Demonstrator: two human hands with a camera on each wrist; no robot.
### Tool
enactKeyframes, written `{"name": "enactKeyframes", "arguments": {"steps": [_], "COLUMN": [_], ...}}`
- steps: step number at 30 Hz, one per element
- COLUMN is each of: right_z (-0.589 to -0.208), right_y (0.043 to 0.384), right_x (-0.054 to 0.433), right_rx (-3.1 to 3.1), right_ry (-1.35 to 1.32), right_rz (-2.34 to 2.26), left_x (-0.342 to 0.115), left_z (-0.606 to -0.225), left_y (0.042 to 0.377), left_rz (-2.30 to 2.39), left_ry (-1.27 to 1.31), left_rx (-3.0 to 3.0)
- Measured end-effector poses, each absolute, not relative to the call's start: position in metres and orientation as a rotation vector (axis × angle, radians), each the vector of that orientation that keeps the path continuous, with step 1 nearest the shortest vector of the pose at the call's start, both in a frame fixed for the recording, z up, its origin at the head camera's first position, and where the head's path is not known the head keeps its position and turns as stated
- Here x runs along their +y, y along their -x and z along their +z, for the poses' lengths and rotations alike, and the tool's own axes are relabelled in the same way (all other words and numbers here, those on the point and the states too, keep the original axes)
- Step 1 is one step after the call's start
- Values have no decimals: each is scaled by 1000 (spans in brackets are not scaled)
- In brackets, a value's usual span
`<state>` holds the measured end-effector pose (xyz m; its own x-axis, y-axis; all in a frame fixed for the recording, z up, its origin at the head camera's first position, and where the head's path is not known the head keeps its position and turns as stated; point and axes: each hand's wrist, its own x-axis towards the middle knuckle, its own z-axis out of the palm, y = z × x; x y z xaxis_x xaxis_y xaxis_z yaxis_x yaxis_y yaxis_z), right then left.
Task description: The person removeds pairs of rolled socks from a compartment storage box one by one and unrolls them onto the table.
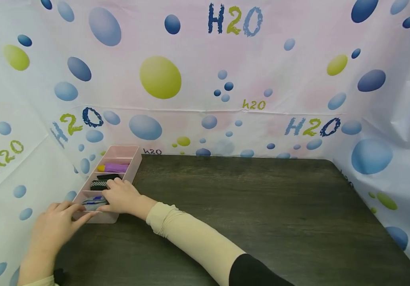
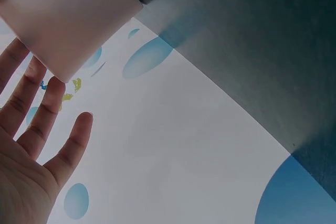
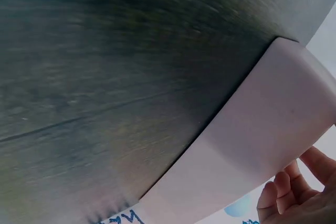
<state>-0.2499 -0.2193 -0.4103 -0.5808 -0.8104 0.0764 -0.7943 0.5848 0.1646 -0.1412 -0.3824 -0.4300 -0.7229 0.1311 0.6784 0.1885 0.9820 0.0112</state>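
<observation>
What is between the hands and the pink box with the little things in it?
Nothing visible. The left hand has its straight fingers at the near end of the pink box, and the right hand rests over the box's near compartments. The dark table beside the box lies bare.
</observation>
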Motion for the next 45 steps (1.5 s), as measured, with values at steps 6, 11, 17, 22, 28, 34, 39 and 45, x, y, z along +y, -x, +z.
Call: {"name": "enactKeyframes", "arguments": {"steps": [6,11,17,22,28,34,39,45], "right_z": [-412,-409,-405,-404,-409,-412,-411,-412], "right_y": [252,252,247,242,239,242,242,244], "right_x": [-229,-235,-241,-249,-255,-252,-248,-247], "right_rx": [-2741,-2813,-2920,-2988,-3007,-2984,-2957,-2921], "right_ry": [-1296,-1232,-1118,-1012,-987,-986,-1009,-1067], "right_rz": [-213,-211,-144,-97,-89,-62,-29,15], "left_x": [-379,-378,-378,-379,-379,-378,-378,-379], "left_z": [-435,-434,-430,-426,-428,-429,-428,-428], "left_y": [139,139,139,139,137,139,140,139], "left_rz": [-92,-98,-96,-90,-79,-92,-94,-72], "left_ry": [211,162,139,118,107,91,96,101], "left_rx": [-2348,-2388,-2426,-2460,-2463,-2477,-2476,-2473]}}
